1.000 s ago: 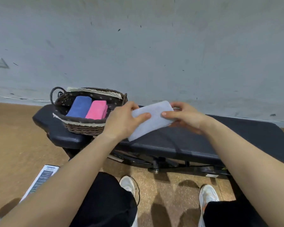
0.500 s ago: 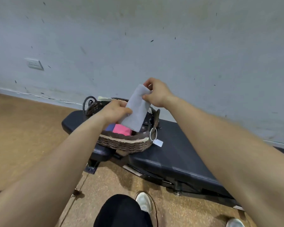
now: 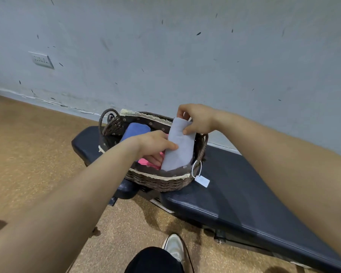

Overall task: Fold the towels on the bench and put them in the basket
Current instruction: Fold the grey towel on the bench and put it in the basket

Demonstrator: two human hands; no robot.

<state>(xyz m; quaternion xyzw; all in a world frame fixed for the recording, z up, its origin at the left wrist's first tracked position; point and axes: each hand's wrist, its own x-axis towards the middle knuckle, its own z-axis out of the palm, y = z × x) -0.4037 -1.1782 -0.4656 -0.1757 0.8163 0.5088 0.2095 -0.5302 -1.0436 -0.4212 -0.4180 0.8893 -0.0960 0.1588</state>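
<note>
A folded pale grey towel (image 3: 178, 148) stands on end inside the right part of the brown wicker basket (image 3: 158, 182), which sits on the black padded bench (image 3: 234, 194). My right hand (image 3: 199, 119) pinches the towel's top edge. My left hand (image 3: 156, 144) grips its left side, with fingers reaching down between it and the folded pink towel (image 3: 148, 163). A folded blue towel (image 3: 134, 130) lies at the basket's left, partly hidden by my left hand.
A white paper tag (image 3: 202, 181) hangs from the basket's right handle. The grey wall stands right behind the bench, with a socket plate (image 3: 40, 60) at the left. Brown floor lies to the left, and my shoe (image 3: 175, 247) is below the bench.
Both hands carried the grey towel from above the bench leftward to the basket and lowered it, now standing on end beside the pink towel. My view has shifted left.
</note>
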